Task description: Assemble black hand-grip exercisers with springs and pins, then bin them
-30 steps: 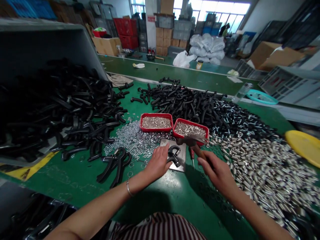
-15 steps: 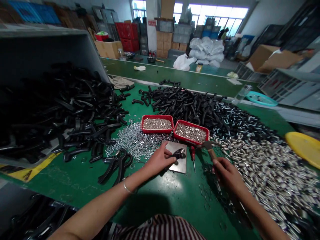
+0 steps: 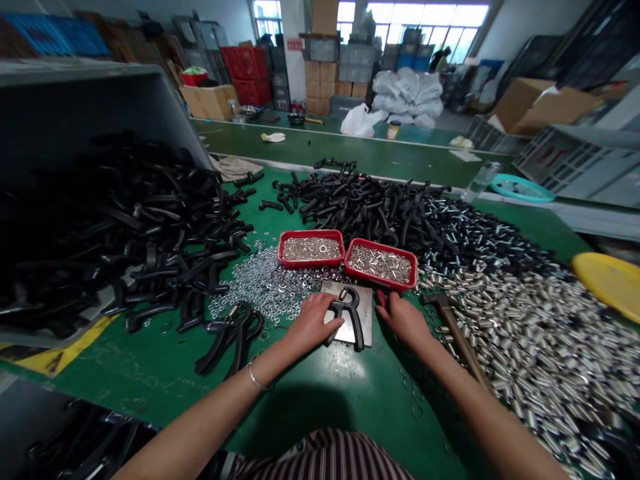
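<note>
My left hand (image 3: pixel 316 321) is closed on a black two-handled hand grip (image 3: pixel 356 320), which stands spread like an A on a square metal plate (image 3: pixel 367 308). A metal pin shows near its top. Just right of the plate, my right hand (image 3: pixel 406 321) has its fingers round the red-handled screwdriver (image 3: pixel 381 299); its shaft is hidden. To the right of that hand lies a hammer (image 3: pixel 463 343) with a wooden handle, beside a heap of metal sleeves (image 3: pixel 545 347). Another black hand grip (image 3: pixel 239 340) lies to the left of my left hand.
Two red trays (image 3: pixel 311 261) of small metal parts stand behind the plate. Loose nuts or rings (image 3: pixel 270 283) spread to their left. Black handles (image 3: pixel 370 207) are heaped behind, and more fill a tipped grey bin (image 3: pixel 187 127). A yellow lid (image 3: pixel 607 283) lies at right.
My right hand has let go of the hammer, now lying at right, and moved left to the screwdriver. The hand grip now stands spread with its legs toward me on the plate.
</note>
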{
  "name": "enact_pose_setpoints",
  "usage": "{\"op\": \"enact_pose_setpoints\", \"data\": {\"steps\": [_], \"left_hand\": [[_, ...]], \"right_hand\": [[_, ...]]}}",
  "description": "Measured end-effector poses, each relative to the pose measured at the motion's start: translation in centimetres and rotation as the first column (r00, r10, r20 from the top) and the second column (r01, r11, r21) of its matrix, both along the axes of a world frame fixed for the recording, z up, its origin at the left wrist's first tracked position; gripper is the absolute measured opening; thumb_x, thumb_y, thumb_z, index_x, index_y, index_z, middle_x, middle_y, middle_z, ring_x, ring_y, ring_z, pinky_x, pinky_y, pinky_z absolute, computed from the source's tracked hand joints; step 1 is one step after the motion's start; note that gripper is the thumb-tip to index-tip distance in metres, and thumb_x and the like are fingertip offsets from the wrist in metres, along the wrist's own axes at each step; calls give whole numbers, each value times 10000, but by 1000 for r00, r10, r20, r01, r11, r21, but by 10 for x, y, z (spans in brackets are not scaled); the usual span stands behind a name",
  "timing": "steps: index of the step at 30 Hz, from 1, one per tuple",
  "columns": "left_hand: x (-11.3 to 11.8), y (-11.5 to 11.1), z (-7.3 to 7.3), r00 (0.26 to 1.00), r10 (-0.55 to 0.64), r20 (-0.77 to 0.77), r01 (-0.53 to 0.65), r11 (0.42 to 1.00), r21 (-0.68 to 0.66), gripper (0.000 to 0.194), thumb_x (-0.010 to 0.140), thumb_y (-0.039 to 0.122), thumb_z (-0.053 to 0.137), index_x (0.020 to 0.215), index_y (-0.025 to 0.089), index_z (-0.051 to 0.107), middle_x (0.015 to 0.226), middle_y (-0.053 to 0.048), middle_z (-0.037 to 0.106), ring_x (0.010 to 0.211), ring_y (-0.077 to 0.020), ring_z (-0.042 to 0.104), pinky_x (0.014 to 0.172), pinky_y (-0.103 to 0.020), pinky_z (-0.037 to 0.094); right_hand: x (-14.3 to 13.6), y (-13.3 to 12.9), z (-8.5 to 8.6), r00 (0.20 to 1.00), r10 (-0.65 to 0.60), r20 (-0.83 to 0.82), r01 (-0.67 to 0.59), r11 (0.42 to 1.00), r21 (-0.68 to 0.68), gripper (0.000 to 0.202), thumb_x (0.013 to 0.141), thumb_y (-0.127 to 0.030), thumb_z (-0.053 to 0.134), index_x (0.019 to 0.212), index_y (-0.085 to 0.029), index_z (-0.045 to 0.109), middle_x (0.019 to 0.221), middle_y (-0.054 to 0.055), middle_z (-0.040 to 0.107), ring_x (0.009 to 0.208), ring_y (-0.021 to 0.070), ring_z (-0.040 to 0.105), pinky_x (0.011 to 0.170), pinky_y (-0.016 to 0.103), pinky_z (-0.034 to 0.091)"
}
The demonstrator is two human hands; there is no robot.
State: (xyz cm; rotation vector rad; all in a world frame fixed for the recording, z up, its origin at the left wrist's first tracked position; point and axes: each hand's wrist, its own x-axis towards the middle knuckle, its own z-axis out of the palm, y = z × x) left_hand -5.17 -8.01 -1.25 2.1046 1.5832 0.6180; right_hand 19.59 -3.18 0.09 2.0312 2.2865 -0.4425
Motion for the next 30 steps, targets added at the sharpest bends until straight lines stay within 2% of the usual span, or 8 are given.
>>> {"op": "enact_pose_setpoints", "data": {"steps": [4,7,10,14,17,20,26,30], "left_hand": [[-5,4,-3,1000,-5,29,6,1000,-7,450,861,383,680,1254,203,556,1267,-95,586,1213,-279,499,1068,-455,387],[-6,7,-3,1000,2,30,-2,1000,-17,452,844,383,703,1235,207,560,1250,-86,590,1197,-277,498,1054,-450,384],[-6,6,0,999,1,34,0,999,-33,447,845,387,710,1228,216,555,1249,-75,589,1186,-271,497,1040,-436,385],[-8,4,2,999,-13,42,15,999,-44,457,869,405,689,1262,234,534,1273,-72,579,1201,-269,495,1049,-435,368],[-8,4,0,999,-5,45,7,999,-43,458,864,413,695,1255,241,530,1270,-71,581,1203,-273,495,1052,-440,360],[-8,7,-4,999,-5,42,8,999,-50,442,865,407,698,1234,230,531,1264,-71,583,1202,-275,492,1049,-442,355],[-6,7,-3,1000,-16,15,17,998,-59,470,879,427,675,1280,240,516,1274,-74,574,1192,-276,494,1028,-437,364],[-3,5,2,1000,10,-3,-10,998,-60,436,893,399,655,1267,224,517,1275,-87,575,1199,-284,493,1017,-442,373]], "right_hand": [[6,8,16,948,29,-318,-3,997,81,209,907,-358,569,996,-173,529,878,125,715,788,264,690,704,348,491],[-7,6,28,647,-6,-763,67,997,48,262,905,-436,580,1011,-203,523,876,74,708,743,223,689,717,361,544],[-36,1,20,272,-93,-958,58,995,-80,296,913,-493,582,1011,-219,529,904,47,712,724,195,706,720,367,590],[-62,3,-6,157,-141,-978,77,988,-130,303,916,-494,596,1009,-219,509,862,29,720,702,184,718,684,346,609],[-62,5,-14,174,-140,-975,92,988,-126,324,917,-515,587,1018,-220,497,860,36,735,699,189,727,669,337,613],[-59,3,-11,284,-125,-951,106,989,-98,318,937,-534,537,1023,-233,482,875,53,741,720,213,734,672,354,613],[-72,1,8,804,200,-560,-64,966,252,244,963,-406,511,1022,-177,569,938,141,752,842,268,739,768,360,578],[-77,23,23,799,277,-534,-110,940,322,357,992,-412,429,908,-131,632,597,-5,716,437,129,623,421,225,523]]}}
